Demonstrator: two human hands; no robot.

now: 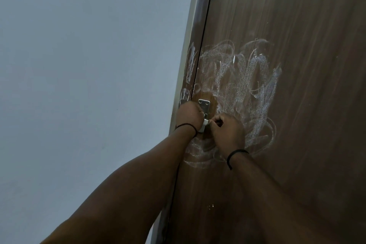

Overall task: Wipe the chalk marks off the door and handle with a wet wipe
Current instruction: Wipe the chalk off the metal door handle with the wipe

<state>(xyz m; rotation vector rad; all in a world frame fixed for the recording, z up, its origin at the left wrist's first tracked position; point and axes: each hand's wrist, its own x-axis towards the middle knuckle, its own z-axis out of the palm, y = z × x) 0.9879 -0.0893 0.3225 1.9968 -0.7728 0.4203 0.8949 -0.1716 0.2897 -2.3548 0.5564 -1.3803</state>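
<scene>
A brown wooden door [297, 45] carries white chalk scribbles [243, 85] above and to the right of its metal handle plate [204, 104]; more chalk sits on the door frame [190, 65] and below the handle. My left hand [189, 115] is curled around the silver handle [202, 128], hiding most of it. My right hand [227, 132] sits just right of the handle with fingers curled, pinching a small white wet wipe [209, 122] against it; only an edge of the wipe shows. A small patch of wood around the plate looks free of chalk.
A plain pale wall [89, 85] fills the left side up to the door frame. Both of my forearms reach in from the bottom, each with a thin black wrist band. A few white specks [211, 206] sit low on the door.
</scene>
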